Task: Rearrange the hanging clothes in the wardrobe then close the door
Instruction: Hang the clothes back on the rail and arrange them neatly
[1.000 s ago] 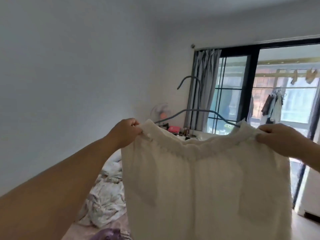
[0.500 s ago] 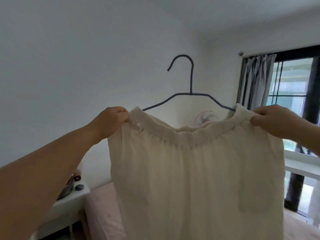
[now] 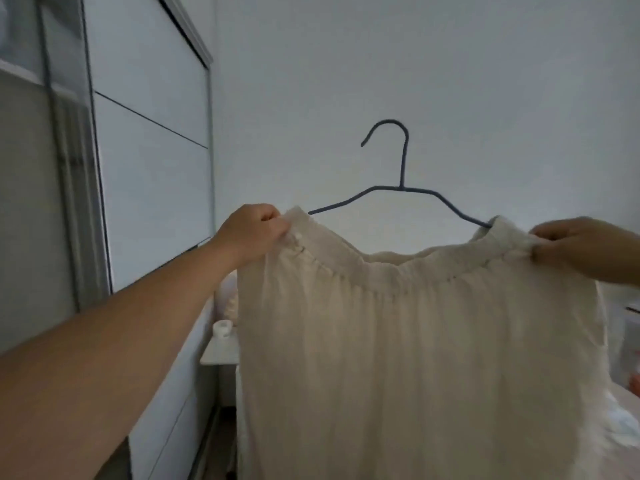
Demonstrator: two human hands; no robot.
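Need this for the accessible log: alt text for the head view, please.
Both hands, left hand and right hand, pinch the top corners of a cream garment on a dark wire hanger, held up against a white wall. A white wardrobe stands to the left.

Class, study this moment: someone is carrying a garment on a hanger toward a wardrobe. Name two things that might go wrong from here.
1. Both hands, left hand and right hand, pinch only the cream garment at its waistband, so the blue wire hanger might slip free.
2. The long cloth hides the white bedside table below; it could snag.
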